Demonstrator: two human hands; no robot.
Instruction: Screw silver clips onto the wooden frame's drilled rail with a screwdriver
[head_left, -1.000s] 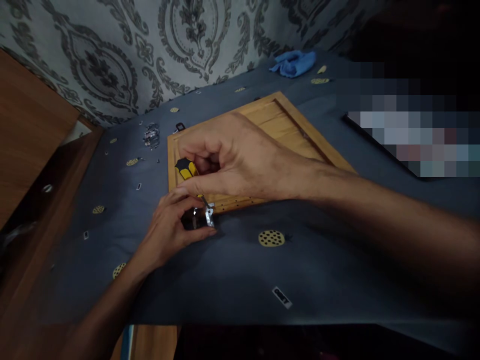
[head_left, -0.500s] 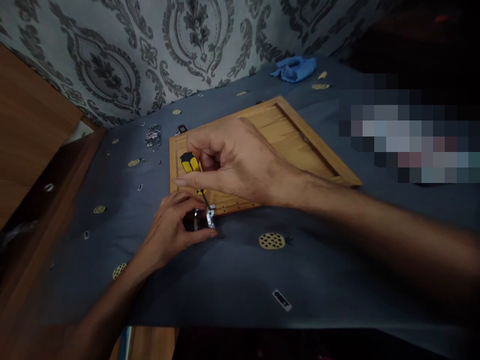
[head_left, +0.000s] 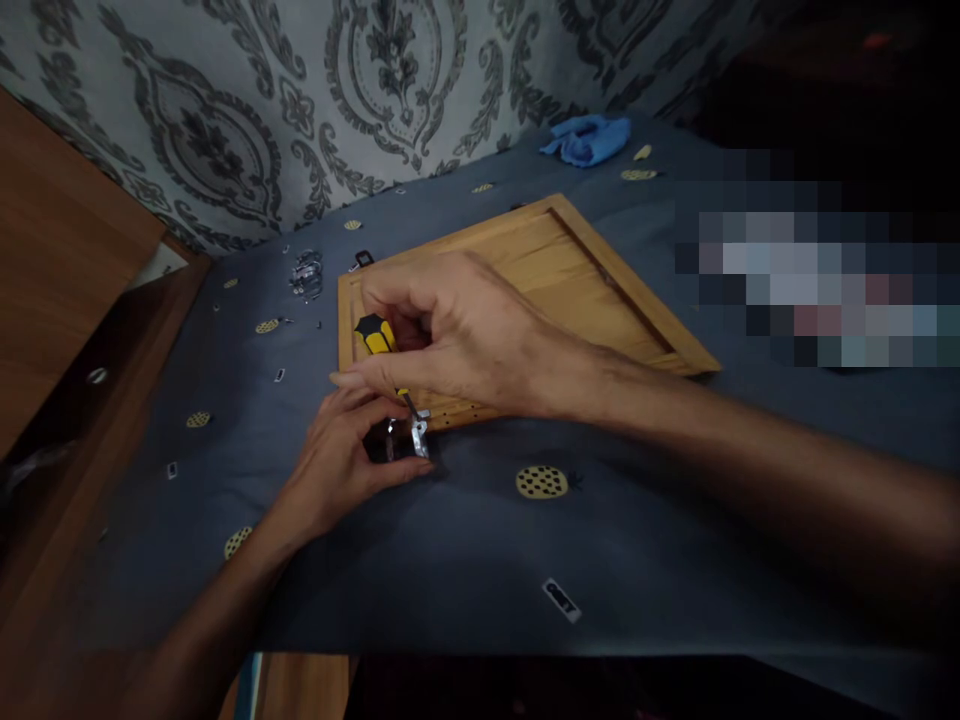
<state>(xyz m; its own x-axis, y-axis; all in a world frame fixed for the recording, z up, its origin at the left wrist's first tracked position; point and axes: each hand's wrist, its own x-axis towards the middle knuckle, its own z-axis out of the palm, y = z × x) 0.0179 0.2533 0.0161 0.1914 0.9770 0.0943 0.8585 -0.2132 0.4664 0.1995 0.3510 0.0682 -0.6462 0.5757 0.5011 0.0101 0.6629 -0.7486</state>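
Observation:
A yellow and black screwdriver (head_left: 377, 335) is gripped in my right hand (head_left: 472, 335), its shaft angled down to a silver metal hinge (head_left: 419, 436). The hinge sits at the near left edge of a framed wooden panel (head_left: 517, 290), and part of it hangs past that edge. My left hand (head_left: 341, 455) curls around the hinge, thumb on the near side and fingers on the far side. Small dark holes dot the panel's near edge beside the hinge. The screw under the tip is too small to make out.
Several metal hinges (head_left: 307, 275) lie in a pile at the left on the dark patterned cloth (head_left: 465, 570). A small black buckle-like piece (head_left: 364, 259) rests by the panel's far left corner. A crumpled blue cloth (head_left: 589, 140) lies near the patterned wall. A wooden cabinet (head_left: 67, 260) stands at left.
My right hand has turned and shifted slightly left and down on the screwdriver handle. My left hand and the hinge stay almost where they were.

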